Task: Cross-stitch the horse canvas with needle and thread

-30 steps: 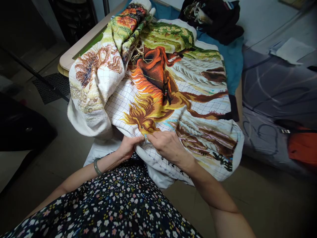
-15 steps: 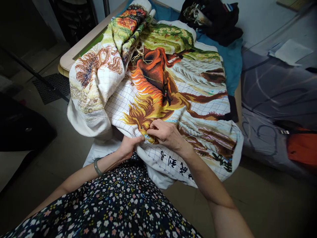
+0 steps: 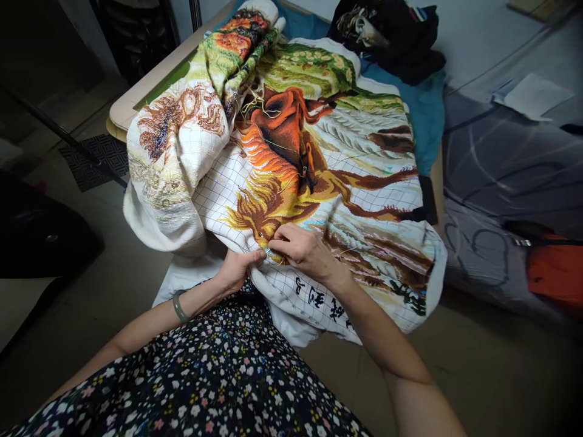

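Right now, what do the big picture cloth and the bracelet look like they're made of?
The cloth looks like woven cross-stitch canvas: a printed grid shows on bare white areas, with matte coloured thread filling the horse. The bracelet on the left wrist looks like smooth, glossy grey-green stone, perhaps jade; glass can't be ruled out.

Embroidered cloth [image 3: 355, 152] on wooden table [image 3: 136, 97].

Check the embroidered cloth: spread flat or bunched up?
Partly both. The embroidered cloth lies spread across the middle, its left part bunched in folds; left hand and right hand pinch its near edge.
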A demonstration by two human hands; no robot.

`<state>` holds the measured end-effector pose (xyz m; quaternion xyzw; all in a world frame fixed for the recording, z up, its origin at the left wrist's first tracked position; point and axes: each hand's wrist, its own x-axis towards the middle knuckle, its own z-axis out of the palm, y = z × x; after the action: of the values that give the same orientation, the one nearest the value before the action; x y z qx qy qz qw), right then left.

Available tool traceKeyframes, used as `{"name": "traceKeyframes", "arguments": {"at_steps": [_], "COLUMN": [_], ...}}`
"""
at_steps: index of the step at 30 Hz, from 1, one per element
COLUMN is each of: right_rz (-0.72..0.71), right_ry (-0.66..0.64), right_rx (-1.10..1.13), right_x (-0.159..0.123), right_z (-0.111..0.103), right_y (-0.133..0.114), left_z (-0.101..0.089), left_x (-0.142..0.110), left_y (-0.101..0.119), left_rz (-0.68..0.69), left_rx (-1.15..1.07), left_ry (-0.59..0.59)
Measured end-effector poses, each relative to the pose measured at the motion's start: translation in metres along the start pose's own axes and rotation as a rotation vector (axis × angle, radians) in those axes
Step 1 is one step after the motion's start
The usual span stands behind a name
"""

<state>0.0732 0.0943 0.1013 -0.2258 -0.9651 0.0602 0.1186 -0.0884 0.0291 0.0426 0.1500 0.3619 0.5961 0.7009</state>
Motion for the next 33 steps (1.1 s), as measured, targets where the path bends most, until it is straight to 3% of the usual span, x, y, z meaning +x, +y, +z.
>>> {"name": "traceKeyframes", "arguments": {"at_steps": [5,12,16,20,24,30,33], "right_rz": [0.001,0.073,-0.091,-0.329,-0.469,-0.447,-0.247], "right_ry": [-0.015,0.099,0.215,0.133,0.102,0.107,0.146], "right_rx": [-0.065,-0.278,0.013,0.592,0.699,0.762,0.780], "right_x": [-0.001,-0.001,-0.008,-0.016,-0.019,-0.024,-0.023], "right_z": [-0.005,0.006,0.002,-0.024,-0.052,-0.073,-0.062], "right_y": [-0.021,-0.044,-0.056,-0.075,-0.089,-0.090,-0.074], "left_z": [0.000,0.003,0.004,0.004,0.004,0.003,0.002], "left_x": [-0.001,-0.004,-0.006,-0.005,-0.004,-0.003,-0.003], "left_y": [0.001,0.007,0.008,0.005,0.003,0.003,0.003], "left_rz": [-0.047,-0.164,-0.135,-0.069,-0.032,-0.035,-0.027], "left_rx": [-0.016,-0.067,-0.058,-0.046,-0.038,-0.034,-0.026], "left_ry": [0.063,0.195,0.134,0.107,0.125,0.136,0.123]}}
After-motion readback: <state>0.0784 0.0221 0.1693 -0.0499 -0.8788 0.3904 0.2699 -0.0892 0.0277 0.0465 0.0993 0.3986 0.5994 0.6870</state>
